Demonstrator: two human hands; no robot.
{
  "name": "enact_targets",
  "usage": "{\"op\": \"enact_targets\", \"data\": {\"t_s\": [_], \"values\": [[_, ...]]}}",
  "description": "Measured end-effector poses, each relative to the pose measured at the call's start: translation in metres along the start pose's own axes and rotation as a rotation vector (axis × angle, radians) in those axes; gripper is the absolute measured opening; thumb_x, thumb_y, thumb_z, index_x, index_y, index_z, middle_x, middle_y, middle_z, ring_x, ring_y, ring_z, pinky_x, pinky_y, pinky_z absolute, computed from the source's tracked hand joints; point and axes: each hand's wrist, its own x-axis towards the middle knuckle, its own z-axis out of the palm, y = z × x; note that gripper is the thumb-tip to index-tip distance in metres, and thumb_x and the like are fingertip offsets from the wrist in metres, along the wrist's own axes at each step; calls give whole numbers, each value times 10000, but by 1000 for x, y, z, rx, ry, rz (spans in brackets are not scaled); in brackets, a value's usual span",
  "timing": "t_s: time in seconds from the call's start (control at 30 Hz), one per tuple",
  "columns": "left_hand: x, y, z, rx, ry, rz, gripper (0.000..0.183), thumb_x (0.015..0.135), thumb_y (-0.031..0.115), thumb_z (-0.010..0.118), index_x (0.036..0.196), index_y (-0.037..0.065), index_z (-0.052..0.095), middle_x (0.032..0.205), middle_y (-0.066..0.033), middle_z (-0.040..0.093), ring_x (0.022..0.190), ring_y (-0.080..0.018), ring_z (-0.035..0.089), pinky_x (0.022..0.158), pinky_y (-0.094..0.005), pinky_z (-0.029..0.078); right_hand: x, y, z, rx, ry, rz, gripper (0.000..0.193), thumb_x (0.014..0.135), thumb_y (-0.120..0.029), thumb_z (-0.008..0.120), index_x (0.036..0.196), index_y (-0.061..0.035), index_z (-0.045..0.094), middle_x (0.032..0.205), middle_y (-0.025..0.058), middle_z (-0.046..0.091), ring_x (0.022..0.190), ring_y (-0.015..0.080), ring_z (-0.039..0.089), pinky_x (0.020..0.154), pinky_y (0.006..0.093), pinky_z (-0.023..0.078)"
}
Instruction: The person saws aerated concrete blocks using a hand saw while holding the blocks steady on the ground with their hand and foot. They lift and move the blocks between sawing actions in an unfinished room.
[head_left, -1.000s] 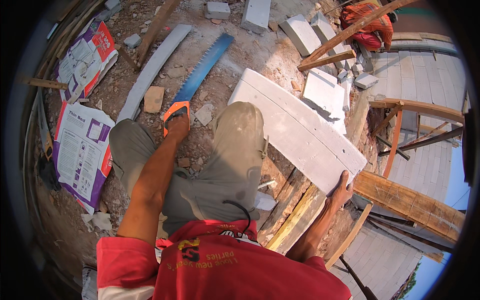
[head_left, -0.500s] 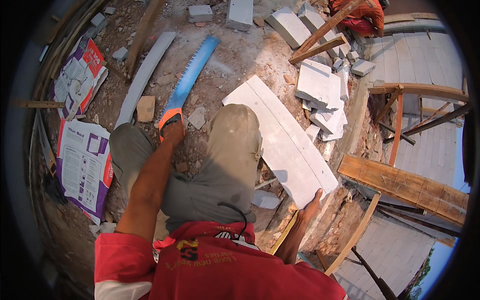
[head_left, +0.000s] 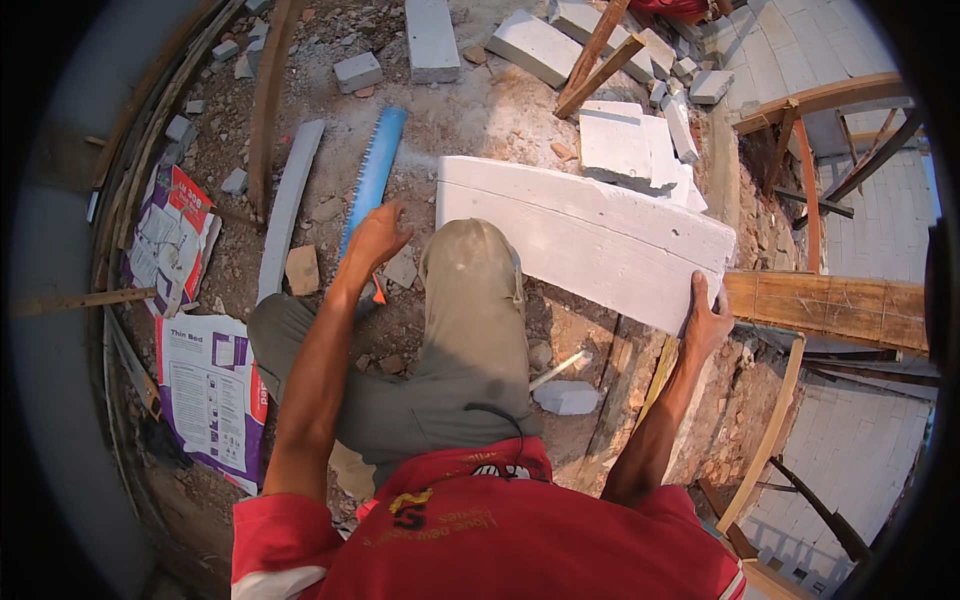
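Note:
A long white lightweight concrete block [head_left: 585, 235] lies across from my raised knee toward the right, with a straight line running along its face. My right hand [head_left: 708, 318] grips its right end, thumb on the face. The hand saw [head_left: 374, 172], with a blue toothed blade, lies on the ground to the left, its orange handle partly hidden behind my left forearm. Over the saw, my left hand [head_left: 378, 236] is off the handle, its fingers apart and pointing toward the block's left end, which it does not touch.
A long pale strip of block [head_left: 290, 210] lies left of the saw. Printed bags [head_left: 208, 395] lie at the left. White blocks [head_left: 620, 140] are stacked beyond mine, near wooden props [head_left: 600, 70]. A wooden plank [head_left: 825, 310] juts in at the right. Another person [head_left: 672, 8] shows at the top.
My left hand has let go of the saw and moved up and right. The block has swung to lie more level, its right end raised by my right hand.

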Motion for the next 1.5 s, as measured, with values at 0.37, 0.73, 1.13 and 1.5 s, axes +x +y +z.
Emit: {"op": "enact_targets", "data": {"t_s": [0.37, 0.73, 1.13, 1.5], "values": [[108, 201, -125, -203, 210, 556, 1130, 643, 640, 834, 1467, 5, 391, 1348, -304, 535, 1249, -441, 539, 1048, -546, 450, 87, -183, 124, -115, -378, -756, 858, 658, -669, 797, 1192, -7, 678, 960, 199, 731, 868, 310, 727, 815, 405, 565], [97, 150, -162, -595, 395, 344, 827, 649, 518, 886, 1211, -16, 597, 1028, -211, 696, 918, -302, 719, 819, -410, 596, 54, -248, 168, 64, 171, -1438, 722, 740, -523, 829, 1278, -82, 638, 1219, 136, 662, 1136, 246, 625, 987, 403, 482], [17, 140, -150, -637, 692, 233, 707, 729, 353, 893, 1218, -24, 547, 1069, -163, 656, 948, -236, 666, 802, -357, 561, -140, 94, 318, 777, -1085, 659, 376, 887, -269, 755, 1120, 17, 679, 994, 66, 707, 860, 143, 667, 686, 285, 532], [-15, 111, -156, -694, 899, 138, 723, 788, 385, 817, 1307, -22, 520, 1222, -132, 590, 1140, -252, 553, 1010, -392, 413, -144, 53, 362, 454, -1142, 322, 778, 871, -309, 772, 1445, 29, 370, 1224, 180, 635, 1091, 245, 630, 870, 372, 541]]}}
